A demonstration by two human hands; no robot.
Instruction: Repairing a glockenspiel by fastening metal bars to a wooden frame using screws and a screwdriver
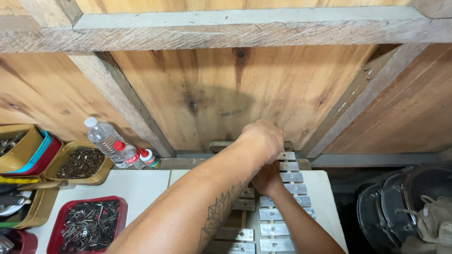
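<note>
At table's far edge | left hand [263, 138], right hand [267, 178] on metal-bar frame [282, 207] | grip state: cannot tell

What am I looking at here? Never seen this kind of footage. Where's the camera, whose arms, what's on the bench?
There is no machine: one camera sits on a person's head and looks down at their own two bare arms. The left hand reaches forward over the far end of a wooden frame of silver metal bars, which looks like a xylophone. The right hand lies below it, on the bars. Whether either hand grips anything is hidden.

The frame rests on a white tabletop against a wooden plank wall. To the left stand a clear plastic water bottle, two small red-capped glue bottles, a red tray of nails and a yellow tray of dark screws.
</note>
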